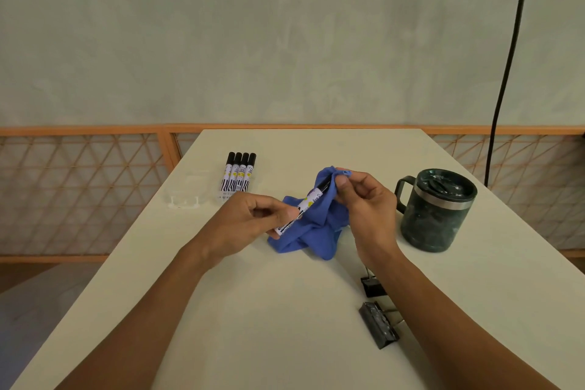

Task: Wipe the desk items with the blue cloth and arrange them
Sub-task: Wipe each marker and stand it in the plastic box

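We log: left hand (253,222) pinches marker (311,201) lower end in curled fingers; right hand (368,204) fingers pinch blue cloth (316,233) round marker cap end, above counter (278,320).

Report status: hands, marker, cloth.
Left hand pinches marker. Right hand grips blue cloth round its cap end. Binder clips lie near right forearm.

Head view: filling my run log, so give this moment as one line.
step: wiping marker | left hand: holds marker | right hand: pinches blue cloth over marker end | lined up: four markers | beside: mug, binder clips
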